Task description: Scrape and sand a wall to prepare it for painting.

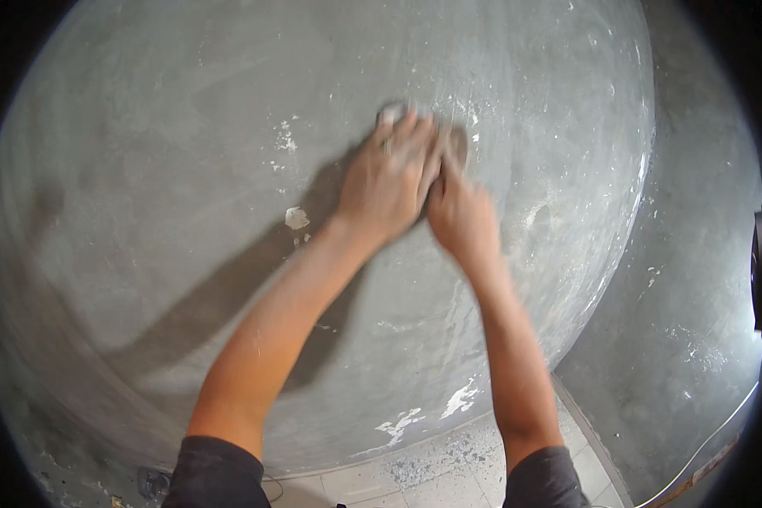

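Note:
Both my arms reach up to a grey plastered wall (203, 110) with pale chipped spots. My left hand (387, 182) is closed over a small flat object (392, 113), pressed to the wall; a pale edge of it shows past the fingertips. Close beside it on the right, my right hand (465, 207) has its fingers bent in against the same spot, near the left fingers. Motion blur and the hands themselves hide what kind of object this is. Shadows of my arms fall on the wall to the left.
Pale flakes and debris (448, 457) lie on the tiled floor (364, 484) at the wall's foot. Another grey wall (694, 254) meets this one at the right. A dark round-edged fixture (761, 271) is at the far right, with a white cable (711, 440) below it.

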`<state>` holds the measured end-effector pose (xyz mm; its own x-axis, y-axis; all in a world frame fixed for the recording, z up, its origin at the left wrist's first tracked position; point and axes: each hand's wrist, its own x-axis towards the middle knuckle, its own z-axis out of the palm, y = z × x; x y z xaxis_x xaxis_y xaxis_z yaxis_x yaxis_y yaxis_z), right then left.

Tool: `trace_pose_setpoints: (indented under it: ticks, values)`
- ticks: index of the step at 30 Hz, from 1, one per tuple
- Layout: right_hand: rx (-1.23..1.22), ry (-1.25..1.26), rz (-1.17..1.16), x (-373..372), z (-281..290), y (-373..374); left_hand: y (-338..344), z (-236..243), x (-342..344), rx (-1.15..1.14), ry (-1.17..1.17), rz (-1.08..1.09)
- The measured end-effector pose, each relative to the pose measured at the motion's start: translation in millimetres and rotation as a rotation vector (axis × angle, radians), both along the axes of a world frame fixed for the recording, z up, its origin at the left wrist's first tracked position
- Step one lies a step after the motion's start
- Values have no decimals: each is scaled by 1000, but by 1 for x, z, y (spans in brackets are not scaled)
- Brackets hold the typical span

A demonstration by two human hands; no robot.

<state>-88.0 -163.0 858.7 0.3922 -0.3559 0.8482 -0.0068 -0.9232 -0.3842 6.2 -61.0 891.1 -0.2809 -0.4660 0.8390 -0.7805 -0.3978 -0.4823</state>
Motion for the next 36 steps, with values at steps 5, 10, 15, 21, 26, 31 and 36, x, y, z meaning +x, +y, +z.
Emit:
trace_pose_setpoints:
  ticks: [5, 10, 15, 21, 26, 31, 36]
  values:
    - [-26, 24, 38, -3, -8, -13, -10, -10, 4, -17, -60, -14]
    - [-369, -259, -44, 28, 172, -84, -55, 184, -11, -116, -336, 258]
    - [-383, -248, 19, 5, 176, -90, -77, 180, -3, -176, -228, 32]
    - [-2, 9, 50, -12, -20, -60, -55, -23, -13, 25, 54, 1]
    - [-168, -124, 73, -2, 20, -82, -63, 21, -8, -77, -108, 7]
    - [-286, -259, 37, -2, 175, -100, -82, 170, -34, -84, 38, 35]
    - [-468, -291, -114, 18, 98, -151, -104, 101, -34, -142, -82, 25]
